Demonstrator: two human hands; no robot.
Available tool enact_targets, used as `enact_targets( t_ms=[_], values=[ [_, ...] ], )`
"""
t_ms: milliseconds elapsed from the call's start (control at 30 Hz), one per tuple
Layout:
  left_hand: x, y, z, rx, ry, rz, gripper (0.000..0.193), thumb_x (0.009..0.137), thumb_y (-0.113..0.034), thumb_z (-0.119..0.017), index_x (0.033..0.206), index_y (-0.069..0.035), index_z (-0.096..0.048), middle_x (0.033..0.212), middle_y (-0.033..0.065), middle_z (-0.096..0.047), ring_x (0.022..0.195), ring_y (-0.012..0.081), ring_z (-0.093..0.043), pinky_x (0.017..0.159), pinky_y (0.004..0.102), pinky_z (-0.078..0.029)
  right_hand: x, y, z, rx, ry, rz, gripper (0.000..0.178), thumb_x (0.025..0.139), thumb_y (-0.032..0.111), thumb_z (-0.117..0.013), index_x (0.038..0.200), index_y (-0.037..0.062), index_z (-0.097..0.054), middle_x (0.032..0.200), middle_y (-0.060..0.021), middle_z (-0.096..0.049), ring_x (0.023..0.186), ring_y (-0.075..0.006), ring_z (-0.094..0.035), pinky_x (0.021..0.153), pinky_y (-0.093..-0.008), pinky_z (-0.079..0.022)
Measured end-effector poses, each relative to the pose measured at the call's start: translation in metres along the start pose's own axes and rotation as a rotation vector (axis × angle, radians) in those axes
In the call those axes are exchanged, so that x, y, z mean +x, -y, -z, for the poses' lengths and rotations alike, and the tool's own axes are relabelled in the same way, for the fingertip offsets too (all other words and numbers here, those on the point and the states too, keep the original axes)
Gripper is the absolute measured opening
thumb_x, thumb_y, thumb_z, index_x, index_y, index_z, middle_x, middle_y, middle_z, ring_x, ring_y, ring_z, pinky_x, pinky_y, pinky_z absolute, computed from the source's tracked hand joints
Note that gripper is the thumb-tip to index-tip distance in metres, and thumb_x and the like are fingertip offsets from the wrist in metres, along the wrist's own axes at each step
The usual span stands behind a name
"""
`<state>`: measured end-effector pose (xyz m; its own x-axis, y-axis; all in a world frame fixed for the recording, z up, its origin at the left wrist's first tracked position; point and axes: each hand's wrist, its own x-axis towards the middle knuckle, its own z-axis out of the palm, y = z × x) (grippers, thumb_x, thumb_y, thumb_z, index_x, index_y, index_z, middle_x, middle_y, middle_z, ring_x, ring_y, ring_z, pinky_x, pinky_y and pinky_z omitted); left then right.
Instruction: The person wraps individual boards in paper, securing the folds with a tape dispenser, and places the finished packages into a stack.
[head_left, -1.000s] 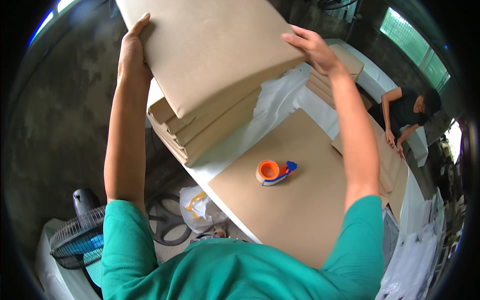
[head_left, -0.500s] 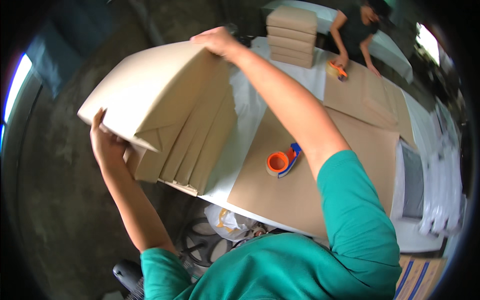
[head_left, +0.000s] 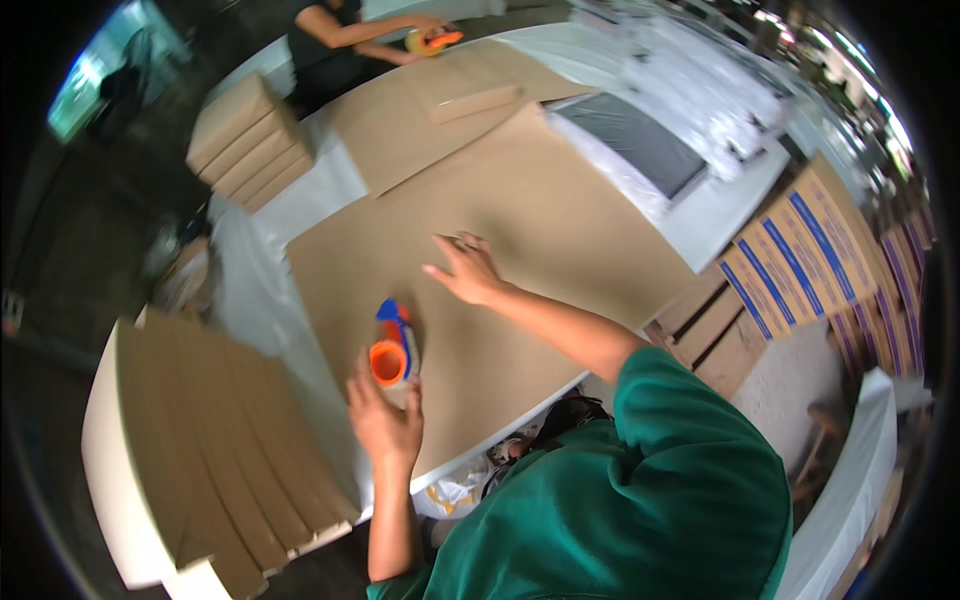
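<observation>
Now the left hand (head_left: 388, 425), thumb and fingers spread wide, reaches the near end of the tape dispenser (head_left: 396, 345), contact unclear; it lies on the brown sheet (head_left: 560, 220), and the empty right hand (head_left: 468, 272) hovers above, fingers loosely parted.

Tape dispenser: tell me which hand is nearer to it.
Left. The left hand is open at the near end of the tape dispenser; contact is unclear. The right hand is farther off, beyond it and to the right, over the brown sheet.
</observation>
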<state>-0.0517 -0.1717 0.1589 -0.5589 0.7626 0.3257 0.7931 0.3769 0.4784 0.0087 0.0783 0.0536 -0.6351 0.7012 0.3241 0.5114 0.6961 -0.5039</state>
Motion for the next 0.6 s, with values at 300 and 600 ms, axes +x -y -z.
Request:
enact_targets(
  t_ms=[300,600],
  values=[
    [-0.021,0.132,-0.114,0.378,-0.063,0.060,0.049,0.083,-0.017,-0.053,0.130,-0.010,-0.041,0.120,0.0167,-0.051,0.106,0.0321,-0.050,0.082,0.0473,-0.038,-0.181,-0.221,0.100,-0.494,0.079,-0.535,0.066,0.087,0.052,-0.038,0.140,0.0155,-0.025,0.147,-0.0103,-0.014,0.136,-0.0308,-0.008,0.108,-0.0472,-0.008],
    [-0.001,0.191,-0.099,0.412,-0.557,0.117,0.043,0.080,-0.026,-0.060,0.115,-0.002,-0.052,0.110,0.0148,-0.056,0.092,0.0334,-0.055,0.079,0.0427,-0.044,-0.138,-0.284,0.135,-0.214,-0.245,-0.737,0.061,0.077,0.040,-0.062,0.127,0.0111,-0.042,0.124,-0.0140,-0.046,0.114,-0.0326,-0.041,0.095,-0.0442,-0.031]
  ],
)
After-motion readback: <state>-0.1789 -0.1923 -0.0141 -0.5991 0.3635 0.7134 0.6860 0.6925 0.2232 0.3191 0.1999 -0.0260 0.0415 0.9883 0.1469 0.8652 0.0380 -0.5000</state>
